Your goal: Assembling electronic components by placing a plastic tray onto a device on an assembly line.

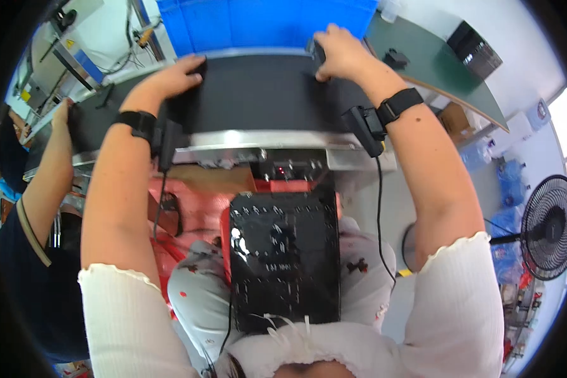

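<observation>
Ahead of me runs a black conveyor belt (252,94) with a metal rim. Over its far left part, my left hand (177,74) rests with fingers and thumb apart; no object shows in it. At the belt's right end, my right hand (341,53) is closed around a small dark grey piece (319,51), mostly hidden by the fingers, so its kind is unclear. That hand is beside the near wall of a large blue plastic bin (258,28), which stands just beyond the belt.
A co-worker's arm (53,164) reaches onto the belt at left. A green table (422,60) at far right bears a black box (474,50) and a small black part (395,59). A black fan (551,227) stands at right. A black case (283,252) lies across my lap.
</observation>
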